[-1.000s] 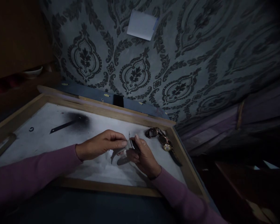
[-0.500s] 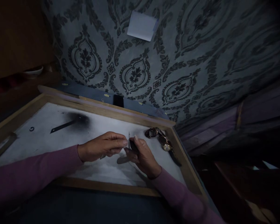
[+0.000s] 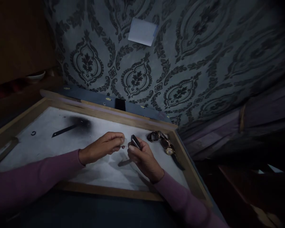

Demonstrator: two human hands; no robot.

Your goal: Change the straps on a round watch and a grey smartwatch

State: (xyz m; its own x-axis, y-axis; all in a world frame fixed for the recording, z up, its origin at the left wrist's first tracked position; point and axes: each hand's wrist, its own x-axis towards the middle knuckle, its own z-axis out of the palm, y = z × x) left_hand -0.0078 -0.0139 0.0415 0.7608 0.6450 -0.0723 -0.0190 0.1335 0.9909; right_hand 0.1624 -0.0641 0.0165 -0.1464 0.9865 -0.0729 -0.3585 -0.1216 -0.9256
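Above the white-floored tray (image 3: 114, 187), my two hands face each other. My left hand (image 3: 105, 146) is closed in a pinch at a small pale piece (image 3: 125, 141), too small to name. My right hand (image 3: 144, 156) is wrapped around a small dark rectangular object with a shiny silver edge (image 3: 136, 142), tilted upward; its kind does not show clearly. A thin light sliver shows between the two sets of fingertips. Below the hands lies a grey strap-like piece (image 3: 124, 162), partly hidden by my right hand.
Several watches (image 3: 165, 144) lie along the tray's right side. To the left are a dark flat strip (image 3: 64, 130), a small C-shaped piece (image 3: 33, 133) and a long curved object (image 3: 4, 152). A black rectangle (image 3: 120, 104) sits beyond the back rim. White paper (image 3: 142, 31) shows on patterned fabric.
My hands have drawn slightly apart. The dark object in my right hand has turned, showing its silver edge, and the right thumb has lowered. The camera view has shifted slightly.
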